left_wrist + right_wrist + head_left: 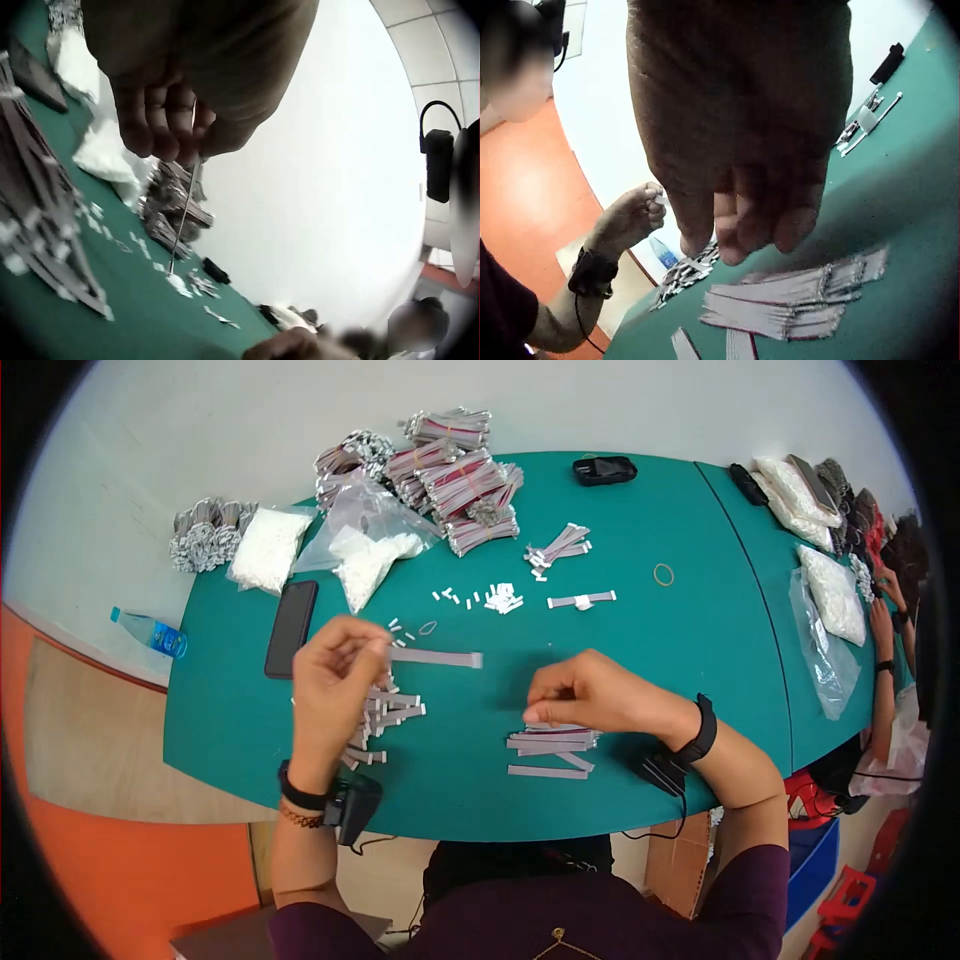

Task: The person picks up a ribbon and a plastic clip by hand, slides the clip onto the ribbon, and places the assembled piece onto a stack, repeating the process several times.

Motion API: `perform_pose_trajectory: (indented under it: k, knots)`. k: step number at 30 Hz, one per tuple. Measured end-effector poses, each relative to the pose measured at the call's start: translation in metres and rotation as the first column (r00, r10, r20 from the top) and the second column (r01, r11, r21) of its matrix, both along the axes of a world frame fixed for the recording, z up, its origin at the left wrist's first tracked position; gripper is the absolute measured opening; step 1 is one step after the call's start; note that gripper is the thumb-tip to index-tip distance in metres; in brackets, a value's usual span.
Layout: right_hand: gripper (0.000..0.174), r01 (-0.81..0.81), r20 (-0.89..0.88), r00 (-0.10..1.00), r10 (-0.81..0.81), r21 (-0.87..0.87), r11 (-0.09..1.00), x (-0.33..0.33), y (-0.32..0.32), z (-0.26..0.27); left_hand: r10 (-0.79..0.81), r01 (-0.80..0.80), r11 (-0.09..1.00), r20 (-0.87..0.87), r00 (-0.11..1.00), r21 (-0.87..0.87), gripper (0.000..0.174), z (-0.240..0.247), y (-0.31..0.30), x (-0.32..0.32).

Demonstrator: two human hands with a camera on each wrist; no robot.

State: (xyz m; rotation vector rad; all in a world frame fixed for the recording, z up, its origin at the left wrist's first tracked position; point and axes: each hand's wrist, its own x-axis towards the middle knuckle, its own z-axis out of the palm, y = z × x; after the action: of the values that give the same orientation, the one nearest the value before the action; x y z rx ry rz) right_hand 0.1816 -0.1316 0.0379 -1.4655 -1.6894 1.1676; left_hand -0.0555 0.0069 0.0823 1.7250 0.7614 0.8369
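My left hand [335, 678] pinches one end of a flat grey strip [435, 657] between thumb and fingertips; its other end, with a white tip, points right over the table. In the left wrist view the strip [184, 217] hangs thin, edge-on, below the left hand [199, 67]. Loose strips with white ends [395, 710] lie under and beside that hand. My right hand [605, 695] hovers over a stack of grey strips [550, 741], fingers loosely bent, with nothing visible in them. From the right wrist, the right hand [742, 127] shows above the fanned stack [772, 304].
Small white pieces [503, 598] and a strip with a white piece [582, 601] lie mid-table. Behind are strip bundles [462, 482] and bags of white pieces [268, 548]. A phone [291, 630] lies left; a rubber band [663, 574] right. Another person's arms [882, 635] are far right.
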Motion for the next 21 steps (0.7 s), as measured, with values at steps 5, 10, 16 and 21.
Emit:
perform_pose_trajectory:
  k: [5,10,16,21]
  knots:
    - [0.018,-0.144,0.283,0.952,0.115,0.084,0.986,-0.009,-0.008,-0.007,0.086,-0.080,0.996,-0.164,0.983,0.038,0.006,-0.023,0.019,-0.067]
    - [0.017,-0.179,0.338,0.933,0.127,0.126,0.976,-0.011,-0.007,-0.008,0.185,-0.194,0.981,-0.227,0.956,-0.021,0.006,-0.034,0.039,-0.115]
    - [0.015,-0.169,0.229,0.960,0.159,0.026,0.985,-0.005,-0.003,0.003,0.281,-0.263,0.960,-0.395,0.875,0.101,0.010,-0.027,0.044,-0.126]
    - [0.019,-0.133,0.170,0.977,0.126,0.028,0.991,0.000,0.000,0.000,0.173,-0.140,0.983,-0.348,0.921,0.118,0.013,-0.021,0.035,-0.084]
